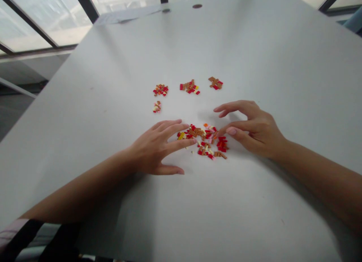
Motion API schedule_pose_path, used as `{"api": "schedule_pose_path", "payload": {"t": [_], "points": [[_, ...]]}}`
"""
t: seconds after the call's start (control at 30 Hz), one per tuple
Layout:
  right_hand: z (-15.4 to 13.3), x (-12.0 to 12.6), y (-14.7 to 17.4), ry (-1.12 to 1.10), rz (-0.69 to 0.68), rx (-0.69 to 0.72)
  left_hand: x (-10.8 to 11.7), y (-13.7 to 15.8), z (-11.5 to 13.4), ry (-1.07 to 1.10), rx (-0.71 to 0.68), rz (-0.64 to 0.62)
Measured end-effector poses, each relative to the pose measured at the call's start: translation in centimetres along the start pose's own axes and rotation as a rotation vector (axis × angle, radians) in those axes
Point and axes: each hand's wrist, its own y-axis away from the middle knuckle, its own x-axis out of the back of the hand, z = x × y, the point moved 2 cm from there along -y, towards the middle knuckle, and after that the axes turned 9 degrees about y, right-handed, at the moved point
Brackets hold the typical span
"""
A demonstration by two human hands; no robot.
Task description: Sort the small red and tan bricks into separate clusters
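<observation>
Left hand point(154, 148), right hand point(258, 131) at bricks point(208, 135); any lettering illegible.

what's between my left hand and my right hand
In the head view, the largest pile of small bricks, mostly red and brown, lies between the left hand and the right hand.

A hand could pass over the white table point(198, 213) at upper right or lower centre; mid-frame, the brick pile point(203, 144), left hand point(154, 148) and right hand point(258, 130) block the way.
</observation>
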Motion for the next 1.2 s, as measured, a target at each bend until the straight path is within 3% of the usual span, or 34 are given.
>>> {"api": "schedule_pose_path", "payload": {"t": [0.27, 0.47, 0.67, 0.83, 1.2], "points": [[0.0, -0.3, 0.1, -0.044, -0.011, 0.094, 0.0, 0.0, 0.0, 0.001, -0.005, 0.004], [0.1, 0.5, -0.2, -0.023, 0.006, 0.032, 0.0, 0.0, -0.1, 0.005, -0.001, -0.006], [0.3, 2.0, -0.9, -0.11, -0.198, 0.087, -0.1, 0.2, -0.1, 0.014, 0.006, -0.013], [1.3, 1.8, -0.3, -0.033, -0.268, 0.17, -0.2, 0.2, -0.1, 0.02, 0.01, -0.007], [1.3, 1.1, -0.4, -0.064, -0.273, 0.127, -0.2, 0.2, -0.1, 0.016, 0.012, -0.007]]}}
